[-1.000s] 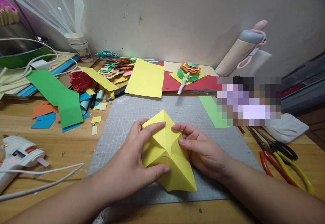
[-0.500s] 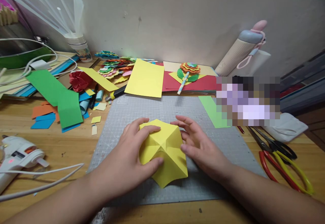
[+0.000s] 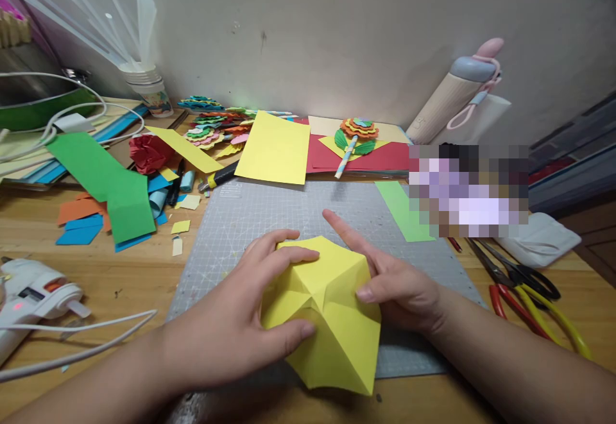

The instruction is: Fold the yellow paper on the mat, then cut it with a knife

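Between 2 hands, folded yellow paper (image 3: pixel 337 321) sits gripped by the left hand (image 3: pixel 269 296).

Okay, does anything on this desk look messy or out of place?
Mostly the loose paper scraps, strewn left of the cutting mat. Also, the glue gun lies on its side with a light glowing, so it may be on.

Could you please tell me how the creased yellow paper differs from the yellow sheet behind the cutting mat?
The creased paper rises in folded facets, while the back sheet looks flat. The left hand holds the creased paper, whereas no hand touches the back sheet. Both are yellow.
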Tool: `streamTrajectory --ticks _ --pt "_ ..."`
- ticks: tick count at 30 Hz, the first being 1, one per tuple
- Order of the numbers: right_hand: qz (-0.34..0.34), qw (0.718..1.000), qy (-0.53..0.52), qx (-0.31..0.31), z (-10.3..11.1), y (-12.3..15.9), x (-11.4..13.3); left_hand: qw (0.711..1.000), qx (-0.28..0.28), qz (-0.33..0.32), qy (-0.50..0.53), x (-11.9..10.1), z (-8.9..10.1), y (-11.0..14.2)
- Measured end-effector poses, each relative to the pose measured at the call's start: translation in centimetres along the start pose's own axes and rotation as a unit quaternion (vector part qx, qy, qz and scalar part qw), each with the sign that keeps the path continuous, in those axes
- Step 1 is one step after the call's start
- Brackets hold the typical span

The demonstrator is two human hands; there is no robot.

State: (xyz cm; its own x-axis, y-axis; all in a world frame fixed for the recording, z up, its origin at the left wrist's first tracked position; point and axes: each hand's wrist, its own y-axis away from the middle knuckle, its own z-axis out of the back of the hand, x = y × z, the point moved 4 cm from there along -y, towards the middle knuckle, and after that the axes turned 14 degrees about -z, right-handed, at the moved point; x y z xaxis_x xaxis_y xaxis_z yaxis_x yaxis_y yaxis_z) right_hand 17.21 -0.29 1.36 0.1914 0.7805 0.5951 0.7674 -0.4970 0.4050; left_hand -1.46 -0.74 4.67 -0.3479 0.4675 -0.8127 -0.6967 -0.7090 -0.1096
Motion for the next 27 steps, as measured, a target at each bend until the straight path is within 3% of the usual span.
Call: streamTrajectory --ticks 8,15,18,22,27 --pt "0.001 0.999 0.024 0.023 -0.6 0.1 -0.5 1.000 0.006 -0.014 0.020 0.0 -0.1 0.2" --pt "0.060 0.993 0.085 -0.055 -0.6 0.0 -0.5 0.999 0.015 -0.015 0.031 -0.1 -0.2 0.5" --pt "0.095 0.980 0.127 -0.117 -0.5 -0.4 -0.7 0.999 0.018 -0.019 0.040 0.0 -0.4 0.5" --pt "0.147 0.932 0.220 -0.246 0.5 -0.7 -0.8 0.999 0.018 -0.031 0.012 -0.2 -0.5 0.5" --pt "0.252 0.835 0.348 -0.344 0.8 0.3 -0.5 0.999 -0.022 -0.005 -0.023 -0.1 -0.4 0.5"
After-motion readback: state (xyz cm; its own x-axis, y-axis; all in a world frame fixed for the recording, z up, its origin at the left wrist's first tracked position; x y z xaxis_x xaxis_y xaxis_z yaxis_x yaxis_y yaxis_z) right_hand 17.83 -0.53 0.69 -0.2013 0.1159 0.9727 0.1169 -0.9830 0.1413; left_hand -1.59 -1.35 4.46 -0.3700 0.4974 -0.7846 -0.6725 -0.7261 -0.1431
